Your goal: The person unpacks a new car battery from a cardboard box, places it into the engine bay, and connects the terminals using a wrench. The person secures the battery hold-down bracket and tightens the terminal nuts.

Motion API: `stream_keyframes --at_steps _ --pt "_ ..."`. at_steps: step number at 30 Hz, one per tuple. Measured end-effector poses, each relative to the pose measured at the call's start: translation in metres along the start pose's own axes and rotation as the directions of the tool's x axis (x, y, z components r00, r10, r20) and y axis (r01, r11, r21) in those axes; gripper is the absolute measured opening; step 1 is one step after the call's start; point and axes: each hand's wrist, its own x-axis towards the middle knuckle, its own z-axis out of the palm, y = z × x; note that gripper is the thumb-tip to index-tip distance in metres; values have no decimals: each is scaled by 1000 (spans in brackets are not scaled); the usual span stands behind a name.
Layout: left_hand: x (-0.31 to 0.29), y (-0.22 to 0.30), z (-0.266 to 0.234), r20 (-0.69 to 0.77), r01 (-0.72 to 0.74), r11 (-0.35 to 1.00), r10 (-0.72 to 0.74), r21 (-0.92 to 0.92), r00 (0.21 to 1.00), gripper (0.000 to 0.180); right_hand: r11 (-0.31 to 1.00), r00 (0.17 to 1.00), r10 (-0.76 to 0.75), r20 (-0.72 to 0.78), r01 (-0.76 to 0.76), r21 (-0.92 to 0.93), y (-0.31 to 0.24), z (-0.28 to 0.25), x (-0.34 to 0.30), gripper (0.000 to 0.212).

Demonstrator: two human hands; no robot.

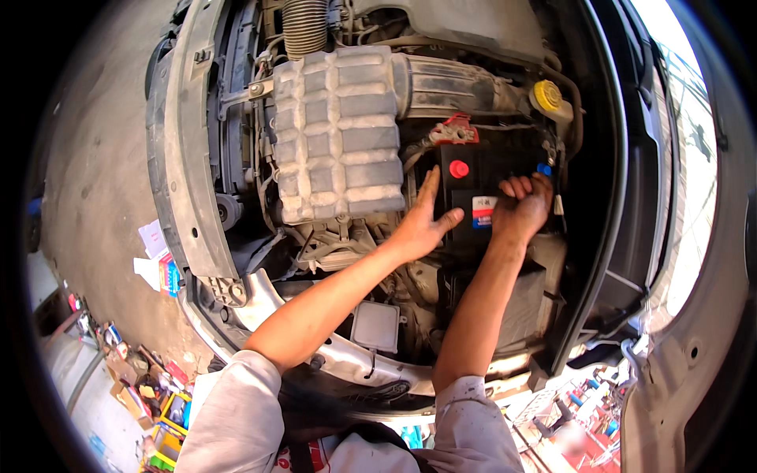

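Note:
A black car battery (465, 201) sits in the engine bay, with a red terminal cap (459, 169) and a blue terminal cap (544, 169) on top. My left hand (422, 229) lies along the battery's left side, fingers stretched out and thumb apart over its near left edge. Over the right part of the battery, my right hand (524, 209) is closed with curled fingers, just below the blue cap. What those fingers hold, if anything, is hidden. A red-covered cable clamp (455, 132) rests beyond the battery's far edge, off the red cap.
Left of the battery stands a dusty ribbed air filter box (339, 134), its duct running right toward a yellow-capped reservoir (547, 96). A grey square module (375, 325) is at the near edge. Boxes (130, 402) and yellow bins clutter the floor at lower left.

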Motion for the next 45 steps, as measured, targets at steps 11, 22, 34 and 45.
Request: stream_keyframes --at_steps 11,22,34,45 --pt "37 106 -33 105 -230 488 270 842 957 45 995 997 5 75 -12 96 -5 -12 -5 14" --pt "107 87 -58 389 -396 170 72 903 918 46 984 991 23 134 -46 172 -7 -26 -19 17" --pt "84 95 -62 160 -196 155 215 968 963 49 982 977 4 213 -44 186 -2 -24 -14 18" --pt "74 97 -59 151 -194 169 236 966 960 62 987 984 -8 179 -22 161 -4 -23 -20 17"
